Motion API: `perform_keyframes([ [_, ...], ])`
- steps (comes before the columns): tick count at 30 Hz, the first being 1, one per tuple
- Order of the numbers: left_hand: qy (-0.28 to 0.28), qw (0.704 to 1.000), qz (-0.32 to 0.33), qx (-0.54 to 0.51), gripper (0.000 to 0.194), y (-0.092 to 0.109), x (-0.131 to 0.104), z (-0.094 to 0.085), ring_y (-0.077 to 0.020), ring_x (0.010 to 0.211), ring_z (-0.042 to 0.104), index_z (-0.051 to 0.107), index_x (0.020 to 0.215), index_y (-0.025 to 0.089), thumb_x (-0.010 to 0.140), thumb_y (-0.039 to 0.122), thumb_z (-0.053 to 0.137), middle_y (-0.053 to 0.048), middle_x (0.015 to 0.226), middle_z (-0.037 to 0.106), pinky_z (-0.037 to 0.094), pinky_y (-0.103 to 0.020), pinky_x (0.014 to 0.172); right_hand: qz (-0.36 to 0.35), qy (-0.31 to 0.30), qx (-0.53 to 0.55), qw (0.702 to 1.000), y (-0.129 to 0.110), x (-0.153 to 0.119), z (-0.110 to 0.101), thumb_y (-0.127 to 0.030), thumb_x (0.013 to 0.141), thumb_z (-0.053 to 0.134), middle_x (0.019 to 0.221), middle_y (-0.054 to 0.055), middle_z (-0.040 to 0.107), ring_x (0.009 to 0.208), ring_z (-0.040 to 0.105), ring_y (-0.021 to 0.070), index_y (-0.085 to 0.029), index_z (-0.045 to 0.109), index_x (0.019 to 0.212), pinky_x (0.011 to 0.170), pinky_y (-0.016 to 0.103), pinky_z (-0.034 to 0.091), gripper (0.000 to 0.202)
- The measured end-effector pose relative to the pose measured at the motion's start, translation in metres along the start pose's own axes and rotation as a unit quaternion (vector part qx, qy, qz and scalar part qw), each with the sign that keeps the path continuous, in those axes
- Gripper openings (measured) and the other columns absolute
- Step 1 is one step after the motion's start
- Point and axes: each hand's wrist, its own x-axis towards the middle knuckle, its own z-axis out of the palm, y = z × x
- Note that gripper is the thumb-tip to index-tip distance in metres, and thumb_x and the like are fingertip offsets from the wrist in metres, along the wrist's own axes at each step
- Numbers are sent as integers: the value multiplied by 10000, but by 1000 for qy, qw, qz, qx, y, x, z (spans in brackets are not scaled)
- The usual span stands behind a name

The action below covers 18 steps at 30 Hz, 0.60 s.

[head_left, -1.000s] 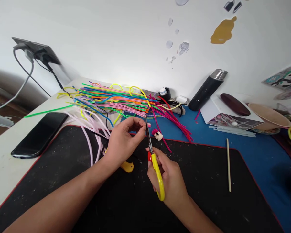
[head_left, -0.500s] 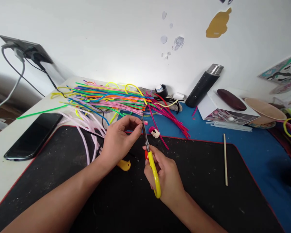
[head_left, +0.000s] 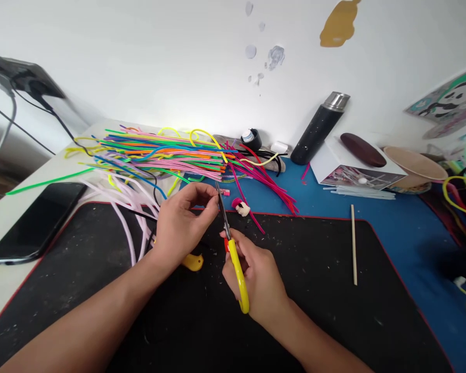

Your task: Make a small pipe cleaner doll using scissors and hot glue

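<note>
- One pair of yellow-handled metal scissors is pointing away from the person, long axis tilting slightly left, between both hands.
- Right hand is gripping the handles; left hand is pressing thumb and forefinger together beside the blades, contents indiscernible.
- Black, red-edged mat is stretching rightward past the right hand, carrying one pale, straight stick.

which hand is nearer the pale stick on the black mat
Right: the right hand, holding the scissors, is to the left of the pale stick; the left hand is farther left, near the scissors' tips.
</note>
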Motion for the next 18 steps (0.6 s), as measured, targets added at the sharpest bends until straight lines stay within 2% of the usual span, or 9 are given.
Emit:
perform_keyframes([
  [10, 2, 999, -12, 42, 77, -3, -1, -1, -146, 762, 731, 751, 932, 230, 913, 301, 727, 17, 890, 781, 560, -254, 745, 31, -3, 4, 1000, 13, -4, 5, -96, 831, 633, 765, -56, 575, 608, 499, 115, -256, 711, 1331, 614, 213, 470, 530],
  [18, 8, 999, 2, 37, 42, 1, 1, -3, -131, 745, 733, 737, 923, 226, 916, 265, 722, 27, 865, 778, 567, -230, 735, 66, -48, 83, 993, 2, 1, 0, -109, 859, 645, 716, -86, 487, 548, 436, 88, -252, 692, 1317, 533, 200, 395, 483],
])
